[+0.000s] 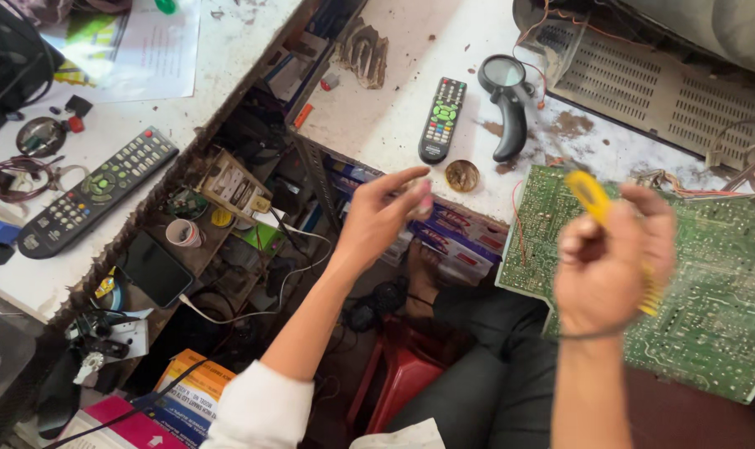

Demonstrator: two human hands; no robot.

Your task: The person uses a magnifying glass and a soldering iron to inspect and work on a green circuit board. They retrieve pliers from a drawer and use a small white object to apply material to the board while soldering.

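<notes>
My right hand (614, 262) is closed around a yellow-handled tool (592, 198), blurred by motion, above the left part of a large green circuit board (710, 274). My left hand (382, 216) is raised over the gap between the two work surfaces, its fingers pinching a small pinkish object (425, 199) that is too blurred to identify. Both forearms reach up from the bottom of the view, above my lap in dark trousers.
On the white bench lie a black remote (442, 119), a black magnifier (509, 104), a small round tin (461, 175) and an open grey device casing (652, 83). The left table holds a second remote (95, 193), papers and cables. A red stool (402, 378) stands below.
</notes>
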